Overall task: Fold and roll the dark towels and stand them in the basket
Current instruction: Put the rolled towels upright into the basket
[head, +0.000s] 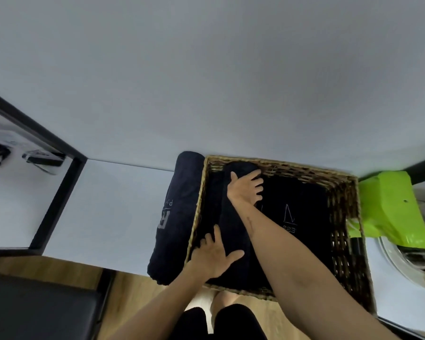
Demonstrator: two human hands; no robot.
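Here both hands, left hand (212,257) and right hand (245,187), press spread-fingered on the rolled towel (233,229) (inside the basket (346,231))

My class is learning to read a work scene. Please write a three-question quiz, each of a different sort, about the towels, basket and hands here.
1. True or false: a rolled dark towel lies outside the wicker basket, along its left wall.
2. Which hand reaches farther into the basket? A) left hand B) right hand
3. Fill in: both hands rest on the dark towel in the basket with ____ fingers.

Key: 1 true; 2 B; 3 spread, fairly straight.
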